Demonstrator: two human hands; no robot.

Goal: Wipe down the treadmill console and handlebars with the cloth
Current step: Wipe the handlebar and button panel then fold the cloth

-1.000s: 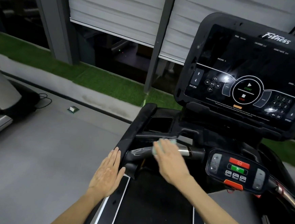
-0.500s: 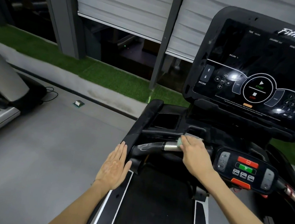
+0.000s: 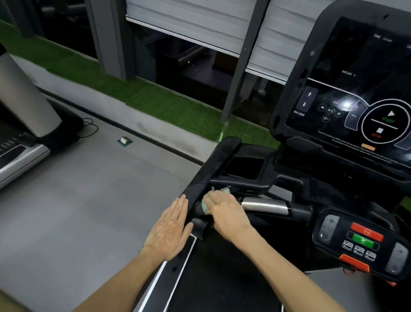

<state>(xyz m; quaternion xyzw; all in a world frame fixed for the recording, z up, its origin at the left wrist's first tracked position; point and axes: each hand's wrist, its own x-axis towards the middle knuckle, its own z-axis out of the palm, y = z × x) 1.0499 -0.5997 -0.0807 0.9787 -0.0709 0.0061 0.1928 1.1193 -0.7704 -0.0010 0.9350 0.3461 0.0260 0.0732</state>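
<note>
Currently the right hand (image 3: 224, 215) bears on the cloth (image 3: 205, 205), fingers curled over it and over the handlebar (image 3: 298, 211). Cloth pos.: bunched under the fingertips at the bar's L end, w/ a pale green edge showing.

The left hand (image 3: 169, 229) lies flat, fingers straight and together, holding nothing. Its palm is against the outer face of the side rail (image 3: 204, 175), just L of the right hand.

Key relation: the bar's long axis runs L–R. The length judged left to wipe, incl. the chrome sensor sleeve (image 3: 264, 206), extends to the R of the right hand, which is the nearer hand. The control pod (image 3: 362, 242) sits further R. The console (image 3: 361, 94) stands above and R of both hands, well apart.

Containers: the tray recess (image 3: 244, 167), just beyond the hands, is dark; contents cannot be told.
</note>
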